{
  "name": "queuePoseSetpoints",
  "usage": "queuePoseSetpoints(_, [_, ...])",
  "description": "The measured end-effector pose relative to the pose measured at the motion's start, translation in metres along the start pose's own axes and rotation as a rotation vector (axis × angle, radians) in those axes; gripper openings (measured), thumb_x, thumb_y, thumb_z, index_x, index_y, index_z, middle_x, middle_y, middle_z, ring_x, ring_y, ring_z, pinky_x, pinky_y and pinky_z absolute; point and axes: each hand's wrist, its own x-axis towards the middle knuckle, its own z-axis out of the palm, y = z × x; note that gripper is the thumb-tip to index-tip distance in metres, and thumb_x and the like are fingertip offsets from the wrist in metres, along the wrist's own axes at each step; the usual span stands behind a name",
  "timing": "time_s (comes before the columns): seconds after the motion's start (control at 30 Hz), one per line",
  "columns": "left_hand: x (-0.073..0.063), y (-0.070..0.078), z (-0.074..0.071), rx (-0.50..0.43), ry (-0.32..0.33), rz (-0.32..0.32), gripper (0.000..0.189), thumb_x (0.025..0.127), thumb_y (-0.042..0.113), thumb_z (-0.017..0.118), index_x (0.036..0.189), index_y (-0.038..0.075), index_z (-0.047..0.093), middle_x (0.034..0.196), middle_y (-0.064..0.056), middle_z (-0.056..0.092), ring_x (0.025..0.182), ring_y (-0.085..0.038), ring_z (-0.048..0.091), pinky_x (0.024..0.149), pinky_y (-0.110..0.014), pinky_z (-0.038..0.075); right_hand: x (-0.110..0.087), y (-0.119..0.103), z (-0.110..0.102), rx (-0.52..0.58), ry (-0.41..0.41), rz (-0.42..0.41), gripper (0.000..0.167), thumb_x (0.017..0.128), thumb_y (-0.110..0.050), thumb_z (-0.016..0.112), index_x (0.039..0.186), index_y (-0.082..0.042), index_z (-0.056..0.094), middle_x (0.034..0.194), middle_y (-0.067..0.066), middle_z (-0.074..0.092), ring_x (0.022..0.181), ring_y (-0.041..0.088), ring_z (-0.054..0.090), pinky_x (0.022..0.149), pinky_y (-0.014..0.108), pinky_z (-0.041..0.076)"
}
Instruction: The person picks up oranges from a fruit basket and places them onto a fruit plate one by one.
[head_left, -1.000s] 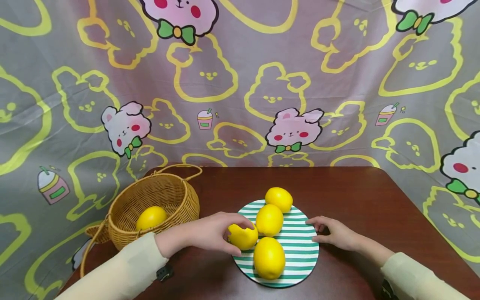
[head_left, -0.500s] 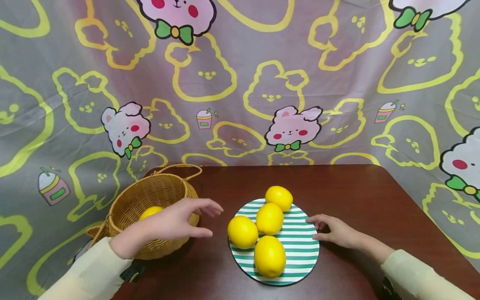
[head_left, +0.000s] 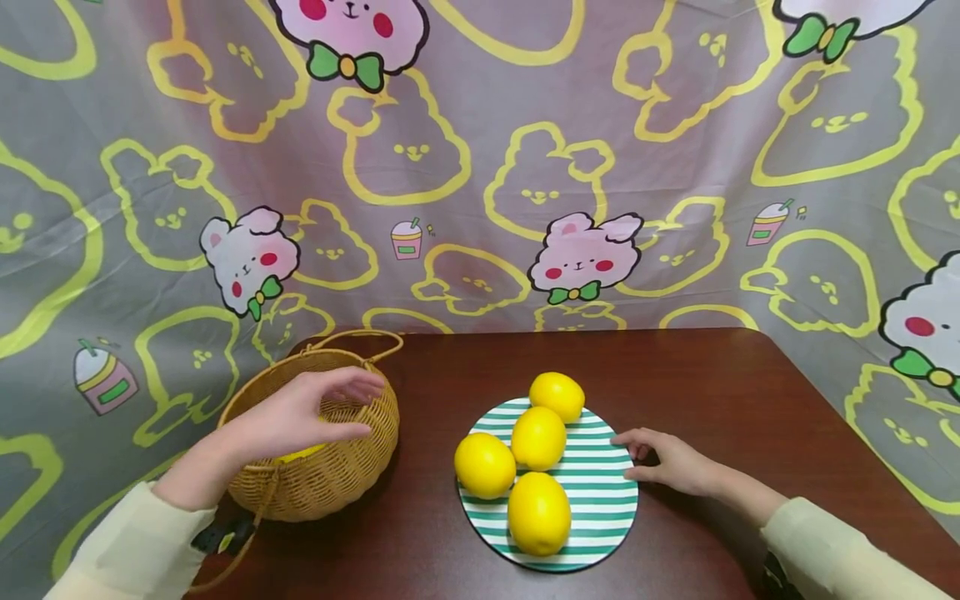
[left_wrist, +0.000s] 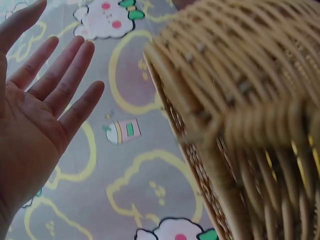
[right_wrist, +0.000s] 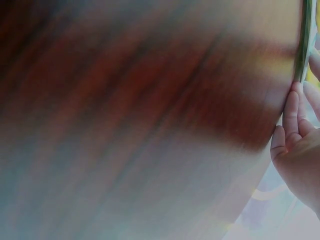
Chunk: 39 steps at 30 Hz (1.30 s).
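Over the wicker basket is my left hand, palm facing right, with thumb and fingers spread and nothing between them. In the left wrist view the same hand shows relaxed fingers beside the basket's woven wall. A lemon inside the basket is mostly hidden behind that hand. Several lemons lie on a round green-and-white striped plate. At the plate's right edge my right hand touches the rim with its fingertips, the fingers loosely bent and the thumb apart from them.
The basket's looped handles stick out at its back and front. Brown tabletop lies between basket and plate and right of the plate. A cartoon-printed cloth hangs behind and at both sides.
My left hand has left the leftmost lemon on the plate and moved left, empty, to above the basket. The lemons and my right hand have stayed put.
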Motion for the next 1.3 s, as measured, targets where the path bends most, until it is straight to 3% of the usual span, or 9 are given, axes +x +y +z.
queuePoseSetpoints(0.13, [-0.004, -0.007, -0.008, 0.003, 0.013, -0.032, 0.047, 0.085, 0.03, 0.077, 0.126, 0.016, 0.059, 0.118, 0.002, 0.064, 0.107, -0.019, 0.061, 0.092, -0.047, 0.047, 0.0, 0.0, 0.0, -0.004, 0.001, 0.003, 0.048, 0.088, -0.026, 0.072, 0.129, -0.005, 0.058, 0.092, -0.003, 0.053, 0.085, 0.012, 0.05, 0.073, 0.022, 0.046])
queuePoseSetpoints(0.4, [-0.01, -0.025, -0.018, 0.006, 0.039, -0.072, 0.049, 0.082, 0.033, 0.079, 0.123, 0.015, 0.059, 0.114, 0.005, 0.064, 0.105, -0.021, 0.061, 0.09, -0.048, 0.048, 0.0, -0.002, 0.001, -0.003, 0.002, 0.011, 0.048, 0.088, -0.026, 0.072, 0.129, -0.005, 0.057, 0.093, -0.002, 0.053, 0.085, 0.014, 0.051, 0.074, 0.023, 0.047])
queuePoseSetpoints(0.63, [-0.013, -0.047, -0.024, 0.042, 0.032, -0.096, 0.049, 0.081, 0.032, 0.08, 0.122, 0.014, 0.06, 0.112, 0.003, 0.065, 0.103, -0.02, 0.061, 0.086, -0.039, 0.05, 0.0, -0.003, 0.001, 0.008, -0.003, 0.019, 0.048, 0.088, -0.025, 0.072, 0.129, -0.005, 0.057, 0.093, -0.001, 0.053, 0.085, 0.014, 0.051, 0.073, 0.023, 0.047])
queuePoseSetpoints(0.8, [-0.014, -0.063, -0.031, 0.04, -0.021, -0.136, 0.051, 0.081, 0.029, 0.08, 0.124, 0.01, 0.059, 0.116, -0.003, 0.065, 0.109, -0.026, 0.059, 0.088, -0.039, 0.049, 0.0, -0.003, 0.001, 0.008, -0.001, 0.022, 0.048, 0.088, -0.026, 0.072, 0.129, -0.005, 0.058, 0.093, -0.001, 0.053, 0.085, 0.015, 0.051, 0.073, 0.023, 0.047])
queuePoseSetpoints(1.07, [-0.012, -0.082, -0.037, -0.023, -0.114, -0.2, 0.055, 0.08, 0.025, 0.081, 0.126, 0.004, 0.058, 0.122, -0.012, 0.062, 0.116, -0.037, 0.054, 0.097, -0.056, 0.04, 0.001, -0.002, 0.001, -0.005, 0.002, 0.025, 0.049, 0.088, -0.027, 0.072, 0.129, -0.006, 0.058, 0.093, -0.002, 0.053, 0.085, 0.015, 0.05, 0.072, 0.023, 0.046])
queuePoseSetpoints(1.3, [-0.011, -0.094, -0.033, -0.051, -0.256, -0.235, 0.06, 0.077, 0.017, 0.082, 0.13, 0.005, 0.057, 0.127, -0.015, 0.058, 0.12, -0.043, 0.047, 0.098, -0.058, 0.037, 0.001, -0.002, 0.0, -0.007, 0.0, 0.033, 0.049, 0.088, -0.026, 0.073, 0.129, -0.005, 0.058, 0.092, -0.002, 0.053, 0.085, 0.014, 0.049, 0.072, 0.023, 0.045])
